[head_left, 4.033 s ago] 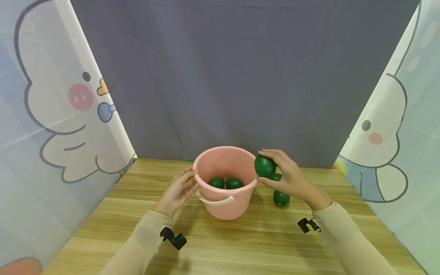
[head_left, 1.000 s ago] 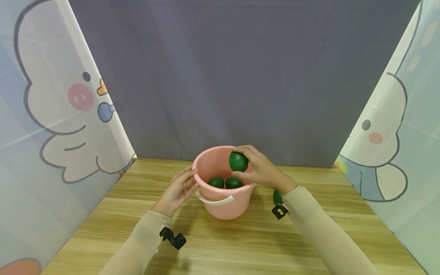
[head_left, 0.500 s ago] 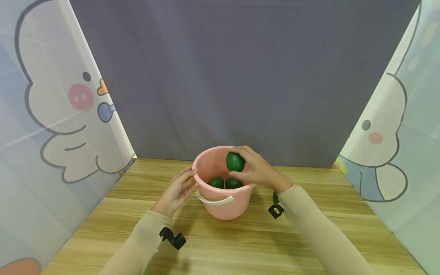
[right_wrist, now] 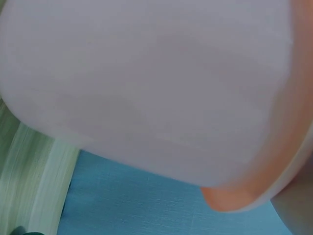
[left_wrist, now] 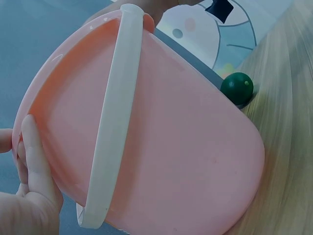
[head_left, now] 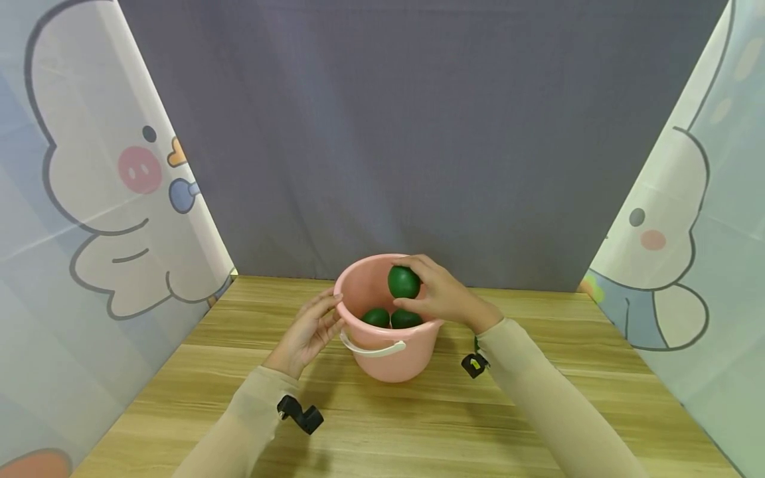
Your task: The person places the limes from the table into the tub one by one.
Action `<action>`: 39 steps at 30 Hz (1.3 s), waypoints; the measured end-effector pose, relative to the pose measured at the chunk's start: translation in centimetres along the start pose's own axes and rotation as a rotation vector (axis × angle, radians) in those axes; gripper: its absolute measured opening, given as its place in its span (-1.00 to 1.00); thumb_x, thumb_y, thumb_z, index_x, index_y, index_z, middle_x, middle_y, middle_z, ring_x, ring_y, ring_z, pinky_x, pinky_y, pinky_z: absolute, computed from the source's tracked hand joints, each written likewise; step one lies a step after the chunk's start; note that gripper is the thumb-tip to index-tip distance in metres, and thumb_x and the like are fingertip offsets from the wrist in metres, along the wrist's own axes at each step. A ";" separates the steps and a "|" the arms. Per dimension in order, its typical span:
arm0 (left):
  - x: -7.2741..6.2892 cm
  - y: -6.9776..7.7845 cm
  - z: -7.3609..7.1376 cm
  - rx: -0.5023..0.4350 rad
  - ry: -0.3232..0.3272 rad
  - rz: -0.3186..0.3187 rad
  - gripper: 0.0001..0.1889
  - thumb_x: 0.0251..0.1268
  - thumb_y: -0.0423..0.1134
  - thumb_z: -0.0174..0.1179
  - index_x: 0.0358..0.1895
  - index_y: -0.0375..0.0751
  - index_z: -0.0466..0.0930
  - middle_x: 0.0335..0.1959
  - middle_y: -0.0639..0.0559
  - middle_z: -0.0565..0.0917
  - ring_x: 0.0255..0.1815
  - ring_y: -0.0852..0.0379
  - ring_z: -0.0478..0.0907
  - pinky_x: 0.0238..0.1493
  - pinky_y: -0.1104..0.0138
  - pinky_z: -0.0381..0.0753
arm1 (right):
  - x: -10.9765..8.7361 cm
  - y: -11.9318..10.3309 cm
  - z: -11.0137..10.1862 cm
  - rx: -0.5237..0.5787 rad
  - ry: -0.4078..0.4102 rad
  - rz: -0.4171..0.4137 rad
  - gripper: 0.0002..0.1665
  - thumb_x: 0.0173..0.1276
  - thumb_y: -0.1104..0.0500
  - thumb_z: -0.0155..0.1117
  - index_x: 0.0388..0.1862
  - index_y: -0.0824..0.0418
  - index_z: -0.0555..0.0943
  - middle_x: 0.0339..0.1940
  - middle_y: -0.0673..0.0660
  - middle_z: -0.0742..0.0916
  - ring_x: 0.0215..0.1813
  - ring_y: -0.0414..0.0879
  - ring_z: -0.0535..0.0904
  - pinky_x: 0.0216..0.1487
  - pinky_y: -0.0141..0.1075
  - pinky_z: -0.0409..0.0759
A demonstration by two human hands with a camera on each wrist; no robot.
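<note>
A pink bucket with a white handle stands on the wooden table. My left hand grips its left rim, with fingers on both sides of the edge in the left wrist view. My right hand holds a smooth, dark green round fruit between thumb and fingers, over the bucket's opening. Two similar green fruits lie side by side inside the bucket. The right wrist view is mostly filled by the bucket's wall; the held fruit is out of sight there.
Another green fruit sits on the table right of the bucket, mostly hidden behind the right forearm in the head view. A grey curtain hangs behind the table, with cartoon-printed cloth on both sides.
Over four seconds my right hand has carried the green fruit leftward from beside the right rim to above the opening, still drifting slightly left. My left hand has stayed at the rim.
</note>
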State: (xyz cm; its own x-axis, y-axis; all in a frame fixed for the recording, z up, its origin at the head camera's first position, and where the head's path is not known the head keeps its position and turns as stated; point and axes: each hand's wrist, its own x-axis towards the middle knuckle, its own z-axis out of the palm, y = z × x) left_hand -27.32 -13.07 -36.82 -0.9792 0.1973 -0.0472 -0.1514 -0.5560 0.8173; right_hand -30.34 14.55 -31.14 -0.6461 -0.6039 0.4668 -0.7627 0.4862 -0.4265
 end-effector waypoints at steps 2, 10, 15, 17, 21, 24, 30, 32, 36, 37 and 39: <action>0.0 0.0 0.0 0.001 0.001 -0.002 -0.58 0.52 -0.36 0.07 0.36 -0.28 0.29 -0.09 -0.06 0.51 -0.32 0.24 0.54 -0.33 0.55 0.71 | 0.1 0.0 0.0 -0.004 0.001 -0.011 -0.16 0.23 0.07 0.54 0.45 0.12 0.41 0.27 0.20 0.52 0.18 0.00 0.50 0.11 -0.14 0.66; 0.0 0.1 0.1 0.000 0.009 -0.012 -0.55 0.53 -0.35 0.06 0.40 -0.27 0.26 -0.10 -0.04 0.51 -0.32 0.24 0.54 -0.32 0.55 0.71 | 0.0 0.2 -0.2 -0.002 0.004 -0.018 -0.22 0.28 0.00 0.50 0.42 0.17 0.43 0.28 0.15 0.53 0.23 0.05 0.49 0.22 0.05 0.60; 0.0 0.0 0.1 0.006 0.014 -0.006 -0.55 0.53 -0.36 0.06 0.39 -0.29 0.26 -0.13 -0.03 0.52 -0.32 0.24 0.55 -0.33 0.55 0.71 | -0.4 0.4 -0.4 0.011 0.004 -0.026 -0.25 0.30 0.03 0.48 0.42 0.10 0.43 0.29 0.19 0.53 0.21 0.03 0.48 0.22 0.11 0.58; -0.1 0.0 0.1 0.006 0.013 -0.005 -0.55 0.53 -0.35 0.06 0.39 -0.29 0.26 -0.12 -0.03 0.52 -0.32 0.24 0.55 -0.33 0.55 0.71 | -0.5 0.4 -0.5 0.011 0.002 -0.028 -0.26 0.32 0.02 0.46 0.42 0.10 0.43 0.29 0.20 0.54 0.21 0.03 0.49 0.22 0.11 0.58; -0.1 0.0 0.1 0.010 0.007 0.000 -0.55 0.53 -0.35 0.06 0.40 -0.29 0.25 -0.10 -0.03 0.52 -0.32 0.25 0.55 -0.31 0.55 0.71 | -0.6 0.4 -0.7 -0.004 -0.001 -0.032 -0.30 0.35 -0.02 0.43 0.41 0.09 0.44 0.26 0.12 0.55 0.20 0.00 0.49 0.22 0.10 0.59; -0.1 0.0 0.1 0.007 0.008 0.001 -0.55 0.52 -0.36 0.06 0.39 -0.30 0.26 -0.10 -0.05 0.52 -0.32 0.24 0.55 -0.33 0.55 0.71 | -0.8 0.4 -0.8 -0.006 0.001 -0.035 -0.35 0.37 -0.01 0.41 0.37 0.11 0.47 0.23 0.06 0.58 0.18 -0.02 0.51 0.20 0.09 0.60; 0.1 0.1 0.1 0.004 0.020 -0.005 -0.58 0.51 -0.36 0.08 0.35 -0.27 0.30 -0.05 -0.08 0.49 -0.33 0.24 0.55 -0.32 0.55 0.71 | -1.1 0.4 -0.9 -0.002 -0.011 -0.050 -0.53 0.42 0.04 0.36 0.25 0.10 0.57 0.20 0.00 0.63 0.19 -0.06 0.54 0.19 0.01 0.62; 0.1 0.1 0.1 0.004 0.019 -0.005 -0.59 0.52 -0.36 0.08 0.35 -0.26 0.30 -0.04 -0.09 0.48 -0.33 0.24 0.55 -0.32 0.55 0.71 | -1.2 0.4 -1.0 -0.008 -0.014 -0.064 -0.58 0.42 0.05 0.35 0.21 0.09 0.59 0.20 -0.01 0.64 0.21 -0.06 0.54 0.20 -0.02 0.61; 0.1 0.1 0.1 0.004 0.019 -0.006 -0.59 0.52 -0.35 0.08 0.35 -0.26 0.30 -0.04 -0.07 0.49 -0.32 0.24 0.55 -0.32 0.55 0.71 | -1.4 0.6 -1.1 -0.028 -0.001 -0.083 -0.61 0.42 0.06 0.36 0.18 0.08 0.61 0.19 -0.01 0.64 0.20 -0.03 0.55 0.20 -0.05 0.61; 0.1 0.1 0.1 0.002 0.018 -0.006 -0.59 0.51 -0.35 0.08 0.35 -0.25 0.30 -0.05 -0.07 0.49 -0.32 0.24 0.55 -0.32 0.55 0.71 | -1.4 0.6 -1.2 -0.031 0.004 -0.089 -0.61 0.41 0.07 0.37 0.18 0.09 0.61 0.19 -0.01 0.65 0.20 -0.02 0.55 0.19 -0.05 0.61; 0.1 0.1 0.1 -0.002 0.017 -0.005 -0.59 0.51 -0.35 0.09 0.34 -0.25 0.31 -0.05 -0.07 0.49 -0.32 0.24 0.55 -0.32 0.55 0.71 | -1.5 0.6 -1.3 -0.036 0.014 -0.098 -0.60 0.40 0.08 0.38 0.18 0.10 0.61 0.18 0.01 0.65 0.18 -0.02 0.56 0.17 -0.03 0.63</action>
State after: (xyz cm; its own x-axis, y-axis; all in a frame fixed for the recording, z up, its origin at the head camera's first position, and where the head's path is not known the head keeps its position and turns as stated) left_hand -27.40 -13.01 -36.71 -0.9806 0.1861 -0.0617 -0.1569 -0.5564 0.8160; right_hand -29.89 16.58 -31.15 -0.5688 -0.6409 0.5155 -0.8225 0.4479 -0.3506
